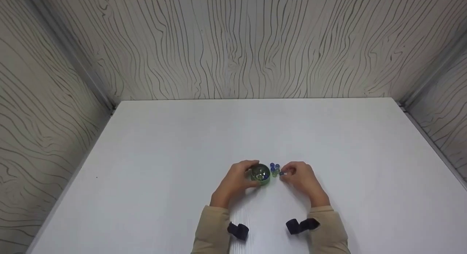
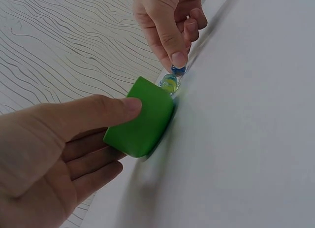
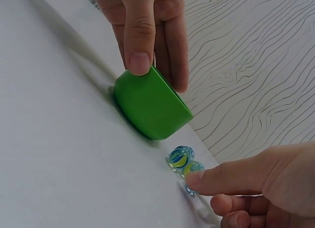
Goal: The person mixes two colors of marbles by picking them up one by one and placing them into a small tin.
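My left hand [image 1: 235, 179] grips a small round green bowl [image 2: 147, 114], thumb on the near side and fingers round the far side. The bowl stands on the white table, with several glass marbles [image 1: 260, 176] visible inside it in the head view. Just right of the bowl lies a small cluster of loose blue and yellow-green marbles [image 1: 272, 169]. At the right edge of that cluster, my right hand [image 1: 301, 177] pinches a blue marble [image 2: 178, 70] between thumb and forefinger, low over the table. In the right wrist view the thumb partly hides the marbles there.
The white table [image 1: 164, 144] reaches back to a wood-grain patterned panel [image 1: 233, 46]. Similar patterned panels stand at the left and right sides. Dark straps [image 1: 239, 231] are fastened round both beige sleeves [image 1: 211, 230].
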### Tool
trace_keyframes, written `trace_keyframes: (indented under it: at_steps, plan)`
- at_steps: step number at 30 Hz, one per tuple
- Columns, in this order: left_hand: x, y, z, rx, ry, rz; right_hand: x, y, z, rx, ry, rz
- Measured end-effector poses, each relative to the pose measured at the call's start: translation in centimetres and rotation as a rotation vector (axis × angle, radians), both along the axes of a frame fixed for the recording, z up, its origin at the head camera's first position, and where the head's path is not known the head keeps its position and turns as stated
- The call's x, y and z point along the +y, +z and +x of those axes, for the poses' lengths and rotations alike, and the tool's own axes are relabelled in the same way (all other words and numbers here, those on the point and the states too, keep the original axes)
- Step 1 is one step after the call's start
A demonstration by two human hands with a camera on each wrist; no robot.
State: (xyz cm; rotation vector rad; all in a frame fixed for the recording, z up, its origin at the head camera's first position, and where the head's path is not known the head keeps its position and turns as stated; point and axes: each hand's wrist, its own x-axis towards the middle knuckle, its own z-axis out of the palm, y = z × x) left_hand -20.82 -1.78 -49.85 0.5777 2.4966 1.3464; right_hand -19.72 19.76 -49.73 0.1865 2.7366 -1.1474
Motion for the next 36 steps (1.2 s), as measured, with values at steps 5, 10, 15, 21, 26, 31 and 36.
trace_keyframes:
  at_steps: [5,10,15,21,26,31,36]
  plan:
    - [0.01,-0.01,0.01,0.003,-0.002,0.006,-0.06,0.07,0.02,-0.015,-0.007,-0.004]
    - [-0.04,0.01,-0.03,0.014,-0.005,-0.003,-0.19,0.11,0.02,-0.015,-0.006,-0.008]
    - [0.16,0.04,0.05,0.009,-0.002,-0.015,-0.06,0.03,0.06,-0.014,-0.010,-0.005]
    - [0.19,0.13,0.10,0.007,0.004,-0.026,0.02,0.04,0.03,-0.005,-0.007,-0.005]
    - [0.21,0.17,0.05,0.020,-0.003,-0.026,0.06,-0.09,0.05,0.003,-0.013,-0.011]
    - [0.28,0.16,-0.03,0.011,0.002,-0.024,0.11,-0.15,0.06,0.010,-0.005,-0.015]
    - [0.28,0.13,-0.06,0.004,0.011,-0.029,0.12,-0.06,0.03,0.011,0.003,-0.020]
